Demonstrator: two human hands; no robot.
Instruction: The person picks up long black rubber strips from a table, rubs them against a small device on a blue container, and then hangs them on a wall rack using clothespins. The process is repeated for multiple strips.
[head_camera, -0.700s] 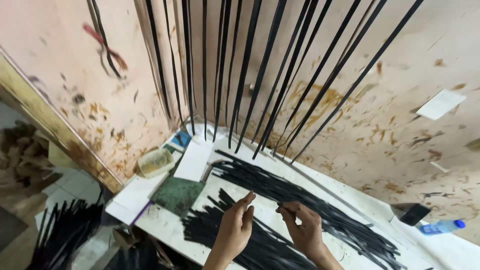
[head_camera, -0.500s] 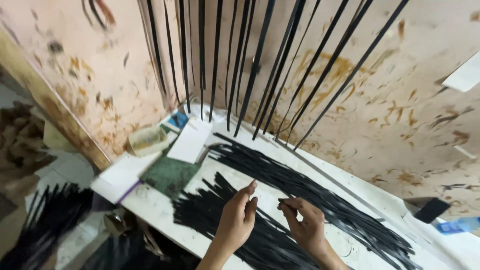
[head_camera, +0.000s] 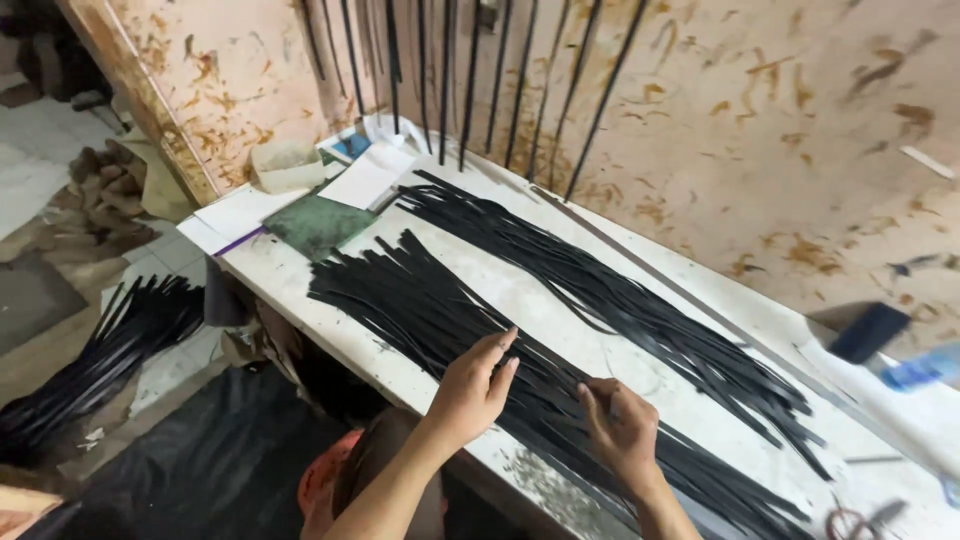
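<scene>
Head view: white desk (head_camera: 560, 300) set against a stained, peeling wall (head_camera: 780, 120). Two long heaps of black strips on it: the near heap (head_camera: 420, 300) runs under both hands, the far heap (head_camera: 620, 290) lies closer to the wall. Left hand (head_camera: 475, 385) rests on the near heap, fingers nearly straight and loosely spread, gripping nothing that shows. Right hand (head_camera: 620, 430) just beside it, fingers curled down onto the same strips (cannot tell whether one is pinched). More black strips hang down the wall (head_camera: 500, 80). At the far desk end: green mat (head_camera: 315, 222), white paper sheets (head_camera: 370, 175). Blue bottle (head_camera: 920, 368) at right edge. Another strip bundle on the floor (head_camera: 110, 350).
</scene>
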